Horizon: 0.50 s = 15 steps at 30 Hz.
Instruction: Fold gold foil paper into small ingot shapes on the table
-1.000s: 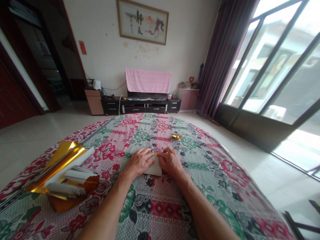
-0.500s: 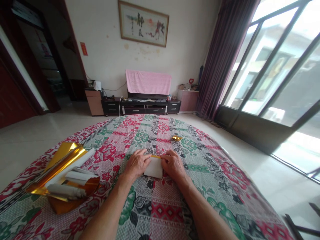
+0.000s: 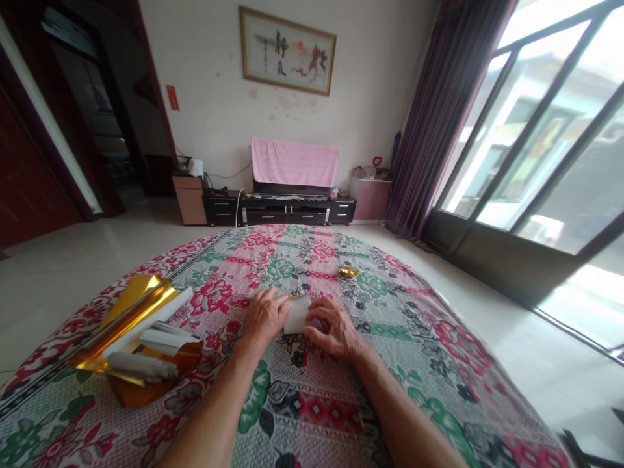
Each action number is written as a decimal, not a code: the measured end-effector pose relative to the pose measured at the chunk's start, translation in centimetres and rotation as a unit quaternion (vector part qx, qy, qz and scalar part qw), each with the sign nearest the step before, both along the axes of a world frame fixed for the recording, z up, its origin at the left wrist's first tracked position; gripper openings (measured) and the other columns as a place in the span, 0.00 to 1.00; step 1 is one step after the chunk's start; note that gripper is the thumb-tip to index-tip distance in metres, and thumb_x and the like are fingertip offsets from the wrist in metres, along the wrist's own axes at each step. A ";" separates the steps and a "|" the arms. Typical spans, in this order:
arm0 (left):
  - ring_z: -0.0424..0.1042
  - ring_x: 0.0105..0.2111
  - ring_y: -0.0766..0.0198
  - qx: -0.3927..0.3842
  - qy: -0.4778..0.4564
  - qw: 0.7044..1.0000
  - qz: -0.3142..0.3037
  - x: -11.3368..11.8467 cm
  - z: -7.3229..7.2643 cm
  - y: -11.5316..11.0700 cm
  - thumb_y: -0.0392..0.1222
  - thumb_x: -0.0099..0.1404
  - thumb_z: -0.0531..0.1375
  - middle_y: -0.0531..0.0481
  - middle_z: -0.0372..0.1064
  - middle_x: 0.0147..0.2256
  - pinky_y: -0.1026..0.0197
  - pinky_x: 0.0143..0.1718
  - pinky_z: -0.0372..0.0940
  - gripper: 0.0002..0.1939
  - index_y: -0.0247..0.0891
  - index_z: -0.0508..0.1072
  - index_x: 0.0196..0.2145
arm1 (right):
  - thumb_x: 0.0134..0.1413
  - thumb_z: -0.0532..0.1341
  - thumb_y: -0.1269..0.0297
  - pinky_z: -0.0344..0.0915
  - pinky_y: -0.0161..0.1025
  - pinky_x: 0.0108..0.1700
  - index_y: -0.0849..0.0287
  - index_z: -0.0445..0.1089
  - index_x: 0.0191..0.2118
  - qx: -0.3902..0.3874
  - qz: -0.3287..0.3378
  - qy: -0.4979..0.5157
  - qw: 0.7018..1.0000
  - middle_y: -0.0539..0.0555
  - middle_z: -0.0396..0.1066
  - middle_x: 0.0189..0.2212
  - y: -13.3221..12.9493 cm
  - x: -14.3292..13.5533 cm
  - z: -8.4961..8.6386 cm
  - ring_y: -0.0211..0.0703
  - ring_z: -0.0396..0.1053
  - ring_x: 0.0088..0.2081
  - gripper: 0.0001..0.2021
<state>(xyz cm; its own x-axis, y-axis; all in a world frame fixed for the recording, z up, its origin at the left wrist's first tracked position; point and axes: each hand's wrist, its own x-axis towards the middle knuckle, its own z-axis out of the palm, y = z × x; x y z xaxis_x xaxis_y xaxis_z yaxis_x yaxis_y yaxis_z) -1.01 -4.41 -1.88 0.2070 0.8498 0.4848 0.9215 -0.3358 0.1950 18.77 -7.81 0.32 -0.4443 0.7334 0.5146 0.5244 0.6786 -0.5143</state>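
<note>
A small white sheet of paper (image 3: 296, 317) lies on the patterned tablecloth between my hands, with a thin gold strip along its far left edge. My left hand (image 3: 266, 317) grips the paper's left side, thumb and fingertips together at the far corner. On the other side, my right hand (image 3: 334, 330) is curled, its thumb and fingers closed at the paper's right edge. A small shiny gold folded piece (image 3: 348, 272) rests on the cloth beyond my right hand.
At the left lie gold foil sheets (image 3: 146, 302) and white paper rolls (image 3: 141, 365) in a gold-orange wrapping. The floral tablecloth (image 3: 331, 403) covers a rounded table. Past it stand a low black cabinet (image 3: 267, 216) and a pink cloth (image 3: 295, 162); a window is at right.
My right hand has moved from the paper's far edge toward its near right side. The paper looks shorter and slightly turned. My left hand stays at its left; the view has shifted a little.
</note>
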 end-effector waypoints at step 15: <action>0.65 0.49 0.54 0.006 -0.016 0.999 -0.049 -0.1 -0.5 0.6 0.42 0.62 0.54 0.43 0.66 0.51 0.51 0.50 0.61 0.15 0.38 0.74 0.44 | 0.46 0.62 0.72 0.60 0.38 0.42 0.59 0.70 0.31 0.003 -0.009 -0.046 0.999 0.53 0.66 0.33 0.6 -0.6 -0.6 0.40 0.63 0.37 0.04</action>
